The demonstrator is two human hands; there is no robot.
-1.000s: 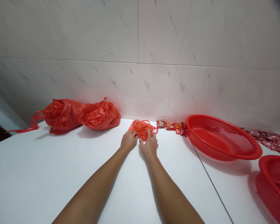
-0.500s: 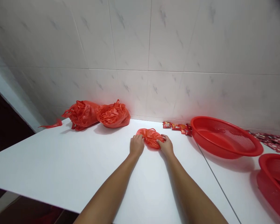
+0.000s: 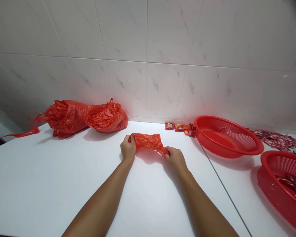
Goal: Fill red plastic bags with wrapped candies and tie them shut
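A thin red plastic bag [image 3: 148,141] is stretched sideways between my two hands, just above the white tabletop. My left hand [image 3: 128,148] is closed on the bag's left end, the thumb on top. At the other end, my right hand [image 3: 175,159] pinches a twisted corner of it. The bag looks flat and crumpled. Behind and to the left, two bulging red bags [image 3: 107,118] stuffed with crumpled red plastic lie against the wall.
Small red snack packets [image 3: 179,127] lie along the wall. To the right stands a red plastic basket [image 3: 227,151]; a nearer red basket [image 3: 273,184] holds several packets. A patterned cloth [image 3: 278,140] lies behind them. A seam [image 3: 222,182] crosses the white table [image 3: 64,184].
The small red bag has gone from a bunched heap to a stretched strip, its ends pulled apart by my hands. The view has shifted right.
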